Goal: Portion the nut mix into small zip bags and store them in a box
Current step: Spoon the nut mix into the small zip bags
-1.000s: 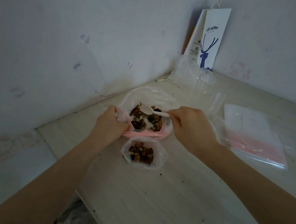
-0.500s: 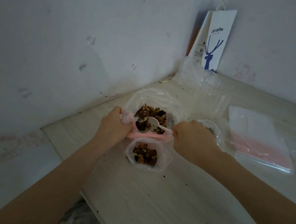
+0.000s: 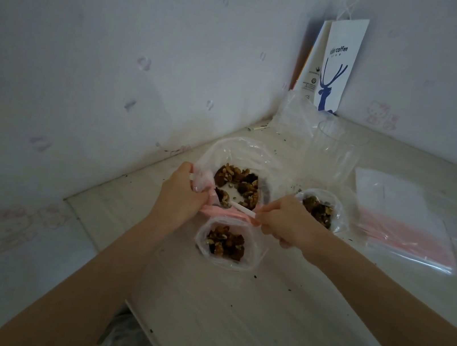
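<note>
A large clear bag of nut mix (image 3: 237, 184) with a pink zip rim stands open near the table's back corner. My left hand (image 3: 180, 195) pinches its left rim. My right hand (image 3: 279, 220) grips the handle of a white plastic spoon (image 3: 241, 208), whose bowl dips into the nuts at the bag's near edge. Just in front sits a small open zip bag (image 3: 225, 244) partly filled with nuts. A second small bag of nuts (image 3: 320, 209) stands to the right, behind my right hand.
A stack of empty zip bags with pink strips (image 3: 402, 221) lies at the right. A clear plastic cup (image 3: 336, 148) and crumpled plastic stand behind. A white coffee paper bag (image 3: 336, 67) leans in the wall corner. Crumbs dot the table (image 3: 256, 327).
The spoon has come down from above the nuts and its bowl now sits low in the big bag's near edge. My right hand has shifted toward me, uncovering the small bag at the right.
</note>
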